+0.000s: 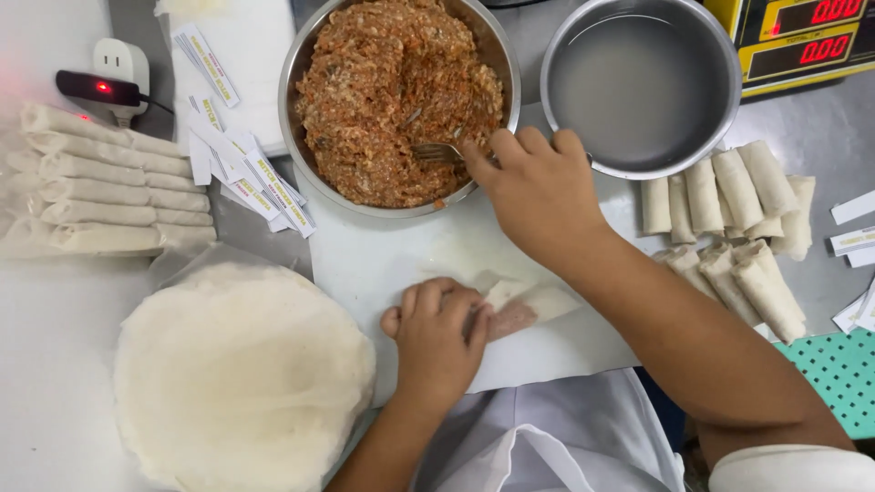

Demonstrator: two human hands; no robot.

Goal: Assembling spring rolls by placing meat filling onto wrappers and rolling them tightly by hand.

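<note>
My right hand [538, 187] grips a fork [436, 152] whose tines rest in the orange-brown minced filling of a steel bowl [301, 64]. My left hand [436, 333] presses down on a half-rolled white wrapper [533, 305] with pale filling showing at its open end. The wrapper lies on a white board [365, 264] just below the bowl.
A stack of round white wrappers [241, 374] lies at the lower left. Finished rolls [729, 228] are piled at the right, under a steel bowl of cloudy water [643, 82]. Packed rolls [100, 187] and paper labels [260, 178] sit at the left; a scale [802, 41] is top right.
</note>
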